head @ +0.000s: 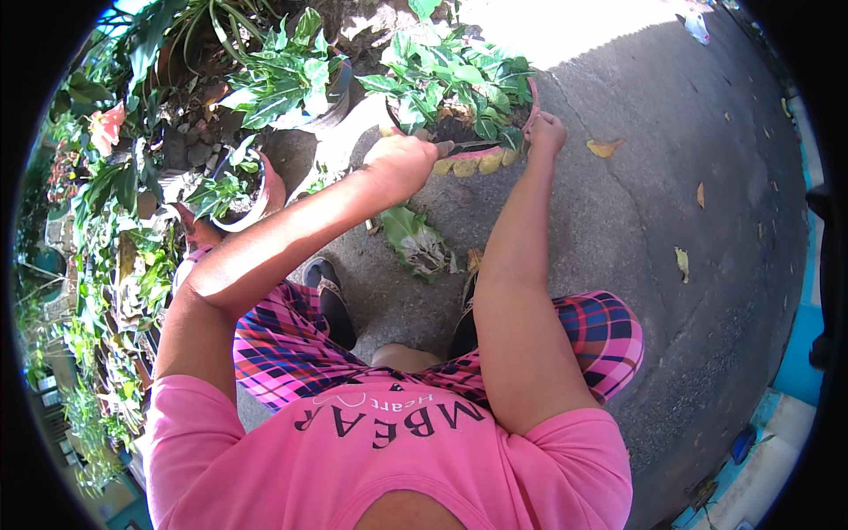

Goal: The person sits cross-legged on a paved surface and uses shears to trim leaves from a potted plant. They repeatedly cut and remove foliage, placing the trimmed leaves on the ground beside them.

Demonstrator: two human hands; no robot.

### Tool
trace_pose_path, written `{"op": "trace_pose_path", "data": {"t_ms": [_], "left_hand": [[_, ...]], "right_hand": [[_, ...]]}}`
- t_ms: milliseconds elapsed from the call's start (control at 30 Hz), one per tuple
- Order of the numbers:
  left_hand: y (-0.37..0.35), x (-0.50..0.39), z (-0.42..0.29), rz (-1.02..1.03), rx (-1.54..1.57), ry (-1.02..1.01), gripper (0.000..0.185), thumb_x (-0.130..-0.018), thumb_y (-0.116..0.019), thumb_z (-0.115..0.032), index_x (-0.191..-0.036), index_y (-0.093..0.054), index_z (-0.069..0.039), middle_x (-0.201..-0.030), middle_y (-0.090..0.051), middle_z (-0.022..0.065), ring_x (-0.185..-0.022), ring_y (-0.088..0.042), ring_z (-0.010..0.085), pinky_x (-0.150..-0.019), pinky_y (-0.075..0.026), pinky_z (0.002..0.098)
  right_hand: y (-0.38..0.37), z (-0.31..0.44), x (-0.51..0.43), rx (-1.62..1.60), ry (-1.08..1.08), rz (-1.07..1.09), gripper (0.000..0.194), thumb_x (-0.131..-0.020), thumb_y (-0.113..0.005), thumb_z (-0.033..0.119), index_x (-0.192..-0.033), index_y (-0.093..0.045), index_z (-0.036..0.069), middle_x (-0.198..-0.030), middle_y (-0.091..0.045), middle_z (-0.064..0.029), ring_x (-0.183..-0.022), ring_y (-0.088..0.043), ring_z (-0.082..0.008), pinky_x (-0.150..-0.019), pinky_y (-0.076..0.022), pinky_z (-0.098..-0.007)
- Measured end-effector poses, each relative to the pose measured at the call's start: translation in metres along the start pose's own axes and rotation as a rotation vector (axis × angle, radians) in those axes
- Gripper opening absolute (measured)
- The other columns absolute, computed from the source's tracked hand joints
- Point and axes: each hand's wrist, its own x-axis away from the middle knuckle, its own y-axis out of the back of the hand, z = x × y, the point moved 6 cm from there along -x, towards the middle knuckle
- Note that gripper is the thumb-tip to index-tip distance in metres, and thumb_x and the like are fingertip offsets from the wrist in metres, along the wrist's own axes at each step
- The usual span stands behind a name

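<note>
A round planter with a pink rim and yellow scalloped side (487, 162) stands before me, holding dark soil and leafy green-and-white plants (457, 73). At its near left edge, my left hand (404, 159) is closed on a knife-like metal tool (478, 144), whose blade lies over the soil just inside the rim. The handle is mostly hidden by my fingers. On the planter's right side, my right hand (546, 132) grips the rim, thumb and fingers pinched around it. A large cut or fallen leaf, partly withered (421, 245), lies on the concrete between the planter and my feet.
Left of the planter stand a pot of variegated plants (285, 86) and a smaller pink-and-white pot (268, 192). Dense garden plants (99, 265) line the left side. Dry yellow leaves (604, 148) are scattered on the concrete ground (662, 199). A turquoise-edged ledge (762, 424) runs along the right.
</note>
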Motion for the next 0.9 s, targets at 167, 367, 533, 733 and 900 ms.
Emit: {"op": "trace_pose_path", "data": {"t_ms": [167,367,533,733,900], "left_hand": [[-0.007,-0.012,-0.024,-0.077,0.14,0.018,0.037,-0.085,-0.056,-0.013,-0.122,-0.057,-0.008,-0.105,-0.064,0.0202,-0.1,-0.063,0.0287,-0.083,-0.052,0.0384],[-0.009,-0.006,0.015,-0.196,0.596,0.038,0.039,-0.09,-0.054,-0.025,-0.128,-0.054,-0.015,-0.111,-0.064,0.0137,-0.1,-0.061,0.0321,-0.091,-0.048,0.0389],[0.019,0.01,0.012,-0.032,0.189,0.023,0.043,-0.089,-0.056,-0.022,-0.131,-0.052,-0.018,-0.106,-0.064,0.0152,-0.094,-0.063,0.0311,-0.085,-0.05,0.0399],[0.007,-0.014,-0.038,-0.119,0.119,0.028,0.052,-0.087,-0.051,-0.013,-0.138,-0.042,-0.021,-0.104,-0.058,0.0186,-0.087,-0.065,0.0324,-0.075,-0.053,0.0406],[-0.026,-0.041,-0.036,-0.195,0.473,0.146,0.048,-0.09,-0.052,-0.019,-0.137,-0.044,-0.023,-0.102,-0.06,0.0208,-0.087,-0.064,0.0353,-0.078,-0.053,0.0415]], "right_hand": [[-0.004,-0.004,-0.004,-0.126,0.034,-0.087,0.017,-0.08,-0.053,-0.001,-0.095,-0.06,-0.005,-0.067,-0.058,-0.0076,-0.047,-0.053,-0.0135,-0.039,-0.0405,-0.0252],[0.001,0.002,0.013,-0.318,-0.184,0.003,0.012,-0.082,-0.052,0.001,-0.089,-0.061,-0.003,-0.063,-0.056,-0.0064,-0.046,-0.052,-0.0131,-0.038,-0.04,-0.0248],[0.008,0.016,0.006,-0.044,-0.166,0.093,0.011,-0.084,-0.052,0.001,-0.089,-0.06,-0.004,-0.064,-0.058,-0.0068,-0.048,-0.054,-0.0134,-0.039,-0.0416,-0.025],[-0.001,0.041,0.017,-0.08,-0.139,0.211,0.014,-0.086,-0.052,0.002,-0.096,-0.058,-0.007,-0.079,-0.064,-0.0118,-0.056,-0.06,-0.0163,-0.046,-0.0497,-0.0261],[0.006,0.038,0.009,-0.075,-0.032,0.129,0.017,-0.085,-0.053,-0.001,-0.1,-0.057,-0.008,-0.081,-0.064,-0.0132,-0.058,-0.061,-0.0156,-0.048,-0.0505,-0.0257]]}}
